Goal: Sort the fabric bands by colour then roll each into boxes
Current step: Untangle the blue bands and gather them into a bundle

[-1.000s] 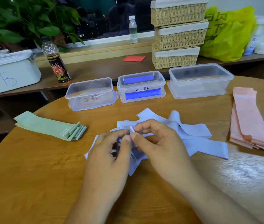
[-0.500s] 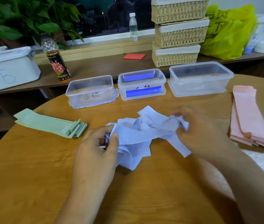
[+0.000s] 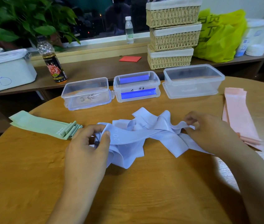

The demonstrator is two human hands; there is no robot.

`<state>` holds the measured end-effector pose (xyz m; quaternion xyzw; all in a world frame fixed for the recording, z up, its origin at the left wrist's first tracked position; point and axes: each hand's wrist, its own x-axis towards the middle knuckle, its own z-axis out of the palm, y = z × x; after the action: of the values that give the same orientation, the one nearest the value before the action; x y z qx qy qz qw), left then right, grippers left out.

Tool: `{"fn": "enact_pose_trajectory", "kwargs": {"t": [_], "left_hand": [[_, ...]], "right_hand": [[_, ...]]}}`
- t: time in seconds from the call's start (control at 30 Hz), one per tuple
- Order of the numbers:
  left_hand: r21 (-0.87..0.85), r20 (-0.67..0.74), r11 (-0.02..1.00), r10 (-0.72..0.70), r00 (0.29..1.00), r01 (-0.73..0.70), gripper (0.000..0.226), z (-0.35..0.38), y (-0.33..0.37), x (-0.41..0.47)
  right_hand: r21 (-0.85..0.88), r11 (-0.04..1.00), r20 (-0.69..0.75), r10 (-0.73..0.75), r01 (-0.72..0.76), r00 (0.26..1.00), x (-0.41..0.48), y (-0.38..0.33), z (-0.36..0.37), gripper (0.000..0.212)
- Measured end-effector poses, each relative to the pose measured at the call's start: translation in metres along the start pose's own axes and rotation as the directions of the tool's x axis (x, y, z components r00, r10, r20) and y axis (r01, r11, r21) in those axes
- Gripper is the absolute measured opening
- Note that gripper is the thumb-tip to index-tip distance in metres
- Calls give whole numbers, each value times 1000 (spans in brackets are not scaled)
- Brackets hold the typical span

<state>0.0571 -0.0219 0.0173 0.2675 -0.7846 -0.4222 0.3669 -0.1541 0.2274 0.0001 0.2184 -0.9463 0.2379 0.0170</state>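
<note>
My left hand (image 3: 86, 151) and right hand (image 3: 212, 133) each pinch an end of one lavender band (image 3: 144, 136) over the table (image 3: 144, 191).

I'm in an office-like workroom: round wooden table (image 3: 31, 175), long brown shelf (image 3: 95, 67), stacked wicker baskets (image 3: 173, 38), labelled white plastic bin (image 3: 6, 73).

Tangled lilac bands (image 3: 144, 135) at centre frame; flat green bands (image 3: 43, 126) left, pink bands (image 3: 239, 117) right; three clear boxes (image 3: 136, 86) behind.
</note>
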Motion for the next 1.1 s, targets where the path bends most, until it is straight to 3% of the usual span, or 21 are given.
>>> {"fn": "enact_pose_trajectory", "kwargs": {"t": [0.13, 0.27, 0.37, 0.53, 0.67, 0.77, 0.93, 1.1], "left_hand": [[10, 16, 1000, 14, 1000, -14, 15, 0, -2, 2], [19, 94, 998, 52, 994, -54, 33, 3, 0, -2], [36, 121, 996, 79, 990, -84, 27, 5, 3, -5], [-9, 156, 1000, 22, 988, -21, 16, 7, 6, -8], [-80, 153, 997, 13, 988, -1, 4, 9, 10, -10], [-116, 204, 993, 26, 979, -2, 14, 10, 11, -13], [-162, 204, 986, 2, 979, 31, 15, 7, 11, -11], [-166, 196, 985, -15, 980, 48, 10, 7, 7, -9]], "right_hand": [[31, 999, -82, -9, 11, 997, 3, 0, -2, 20], [258, 966, -164, 16, 27, 986, 2, -7, -7, 17], [404, 904, -257, -36, 142, 966, -8, -27, -12, 16], [317, 798, -475, -334, 512, 814, -32, -68, -2, 18], [264, 705, -406, -537, 658, 739, -53, -105, 27, 32], [301, 704, -414, -511, 643, 754, -65, -123, 42, 40], [756, 534, -269, -274, 379, 923, -72, -141, 52, 56], [869, 420, -191, -201, 261, 961, -68, -141, 51, 60]]}}
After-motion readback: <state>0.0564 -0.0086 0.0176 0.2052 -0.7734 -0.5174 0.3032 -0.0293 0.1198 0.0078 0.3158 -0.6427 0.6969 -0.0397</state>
